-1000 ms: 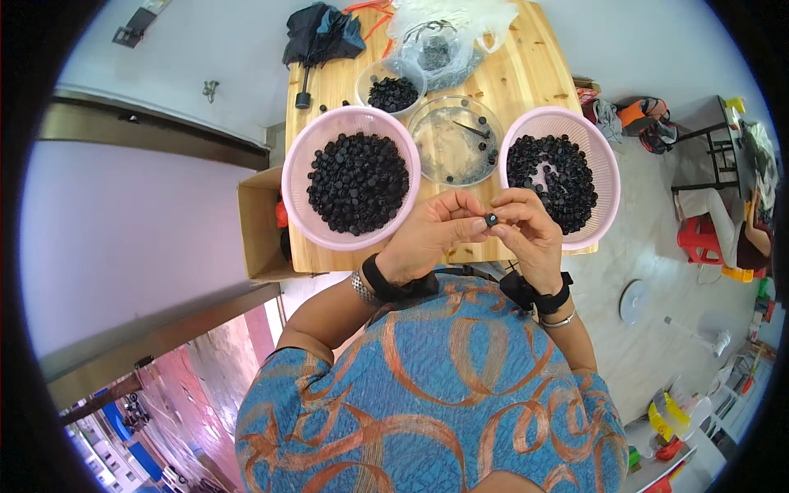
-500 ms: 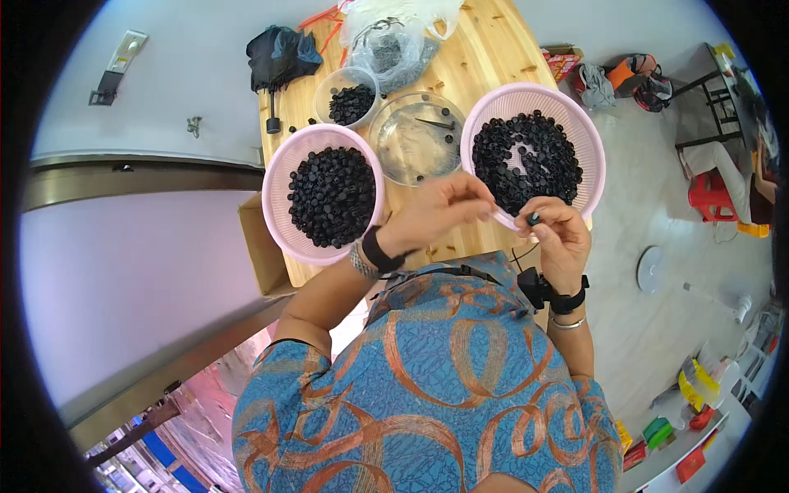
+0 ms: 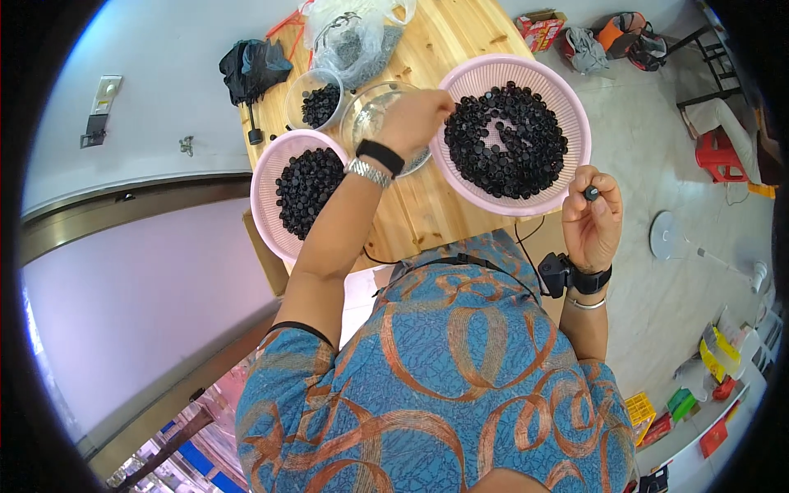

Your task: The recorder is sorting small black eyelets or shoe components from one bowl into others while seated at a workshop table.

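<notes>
My right hand [image 3: 590, 223] pinches a small round black cap [image 3: 591, 193] between thumb and fingers, just off the near right rim of the right pink basket [image 3: 577, 107]. Many loose black caps [image 3: 534, 123] lie in that basket, with a gap near their middle. My left hand [image 3: 417, 122] reaches over the clear round tray [image 3: 358, 123] to the right basket's left rim. Its fingers are closed together, and whatever they may hold is hidden. The left pink basket [image 3: 261, 201] holds a heap of similar black caps [image 3: 308, 189].
Behind the left basket stands a clear tub [image 3: 294, 103] of small black parts. A plastic bag [image 3: 353, 49] and a folded black umbrella [image 3: 253, 72] lie farther back on the wooden table [image 3: 460, 33]. A black cable [image 3: 526, 238] hangs by the near edge.
My left hand has gone from beside my right hand to the far side, over the tray and basket rim. My right hand, still pinching the cap, has shifted right. The whole view has shifted slightly.
</notes>
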`<action>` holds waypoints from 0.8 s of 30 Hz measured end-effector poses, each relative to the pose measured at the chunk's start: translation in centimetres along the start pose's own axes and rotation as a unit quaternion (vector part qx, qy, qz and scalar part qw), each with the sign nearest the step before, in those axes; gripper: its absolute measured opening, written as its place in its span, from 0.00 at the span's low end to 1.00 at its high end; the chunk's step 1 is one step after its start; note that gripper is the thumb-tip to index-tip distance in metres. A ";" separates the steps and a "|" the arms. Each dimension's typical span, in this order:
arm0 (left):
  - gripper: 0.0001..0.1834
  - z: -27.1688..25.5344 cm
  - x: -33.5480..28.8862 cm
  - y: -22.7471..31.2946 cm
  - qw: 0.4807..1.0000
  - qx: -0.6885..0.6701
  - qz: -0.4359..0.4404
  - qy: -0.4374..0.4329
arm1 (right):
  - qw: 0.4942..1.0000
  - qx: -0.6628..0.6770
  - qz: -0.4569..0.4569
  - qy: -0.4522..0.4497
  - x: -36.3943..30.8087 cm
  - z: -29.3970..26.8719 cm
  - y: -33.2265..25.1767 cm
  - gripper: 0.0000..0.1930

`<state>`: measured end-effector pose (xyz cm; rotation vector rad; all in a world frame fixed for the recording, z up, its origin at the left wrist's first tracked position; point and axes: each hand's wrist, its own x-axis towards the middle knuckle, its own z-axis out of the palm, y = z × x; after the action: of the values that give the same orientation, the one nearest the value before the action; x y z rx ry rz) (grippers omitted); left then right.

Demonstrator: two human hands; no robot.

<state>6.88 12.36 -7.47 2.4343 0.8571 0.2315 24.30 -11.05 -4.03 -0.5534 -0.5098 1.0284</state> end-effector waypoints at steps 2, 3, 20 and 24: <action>0.08 0.4 1.1 -3.6 0.999 -0.005 -0.047 0.028 | 1.000 0.003 0.003 -0.007 -0.2 -0.2 -0.6 0.11; 0.08 0.2 1.3 -4.9 0.996 0.009 -0.083 0.033 | 1.000 0.004 0.003 -0.009 -0.3 -0.6 -0.7 0.11; 0.13 4.2 0.7 -4.5 0.975 0.111 -0.169 -0.096 | 0.997 0.068 0.032 -0.011 0.1 0.7 -0.2 0.13; 0.11 3.9 -0.3 -7.4 0.988 0.014 -0.155 0.026 | 0.992 0.108 0.058 -0.024 0.7 2.0 0.5 0.13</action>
<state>4.02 15.28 -14.72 2.2875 1.2519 0.1673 23.05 -9.87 -2.76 -0.3688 -0.4060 1.1932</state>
